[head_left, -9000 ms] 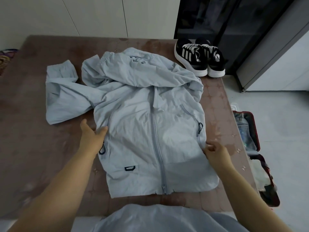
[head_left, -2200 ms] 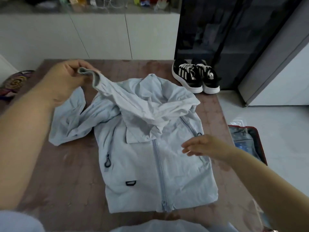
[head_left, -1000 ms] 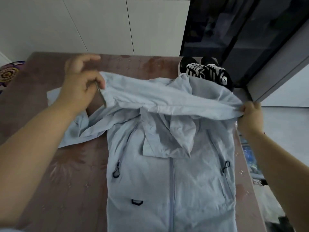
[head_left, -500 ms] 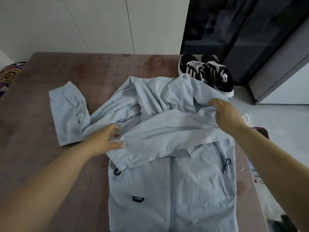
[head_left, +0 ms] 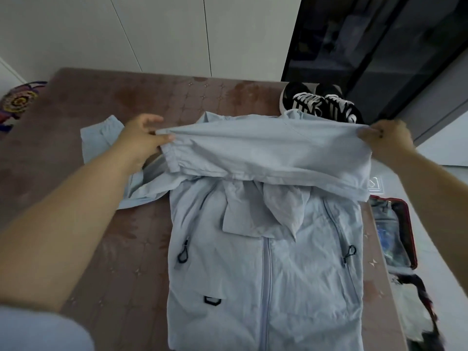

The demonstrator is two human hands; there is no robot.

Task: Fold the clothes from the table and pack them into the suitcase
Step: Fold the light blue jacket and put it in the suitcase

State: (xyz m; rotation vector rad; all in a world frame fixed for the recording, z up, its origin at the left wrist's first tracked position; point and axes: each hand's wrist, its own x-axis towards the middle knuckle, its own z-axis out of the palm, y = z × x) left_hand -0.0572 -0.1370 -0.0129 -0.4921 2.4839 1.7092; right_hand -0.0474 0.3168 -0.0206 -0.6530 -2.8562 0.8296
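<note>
Pinching the cuff end of the sleeve between thumb and curled fingers, the left hand held it up off the pale blue jacket; the right hand, as I read it from my station, was clenched round the shoulder end of the same sleeve, so the cloth ran taut from one set of fingers to the other. Half a second before, I had seen both hands lower, with that sleeve lying slack across the chest; now it was lifted clear and stretched. Below the fingers the jacket body lay zipped and front up on the brown table; its hood was folded down over the chest, just under the raised sleeve. The other sleeve lay crumpled to the outer side of the left fingers, much where it had been earlier. A pair of black-and-white shoes showed beyond the sleeve, nearer the right fingers. The open suitcase sat on the floor beside the table, nearer me than the right fingers; I could not make out its contents.
</note>
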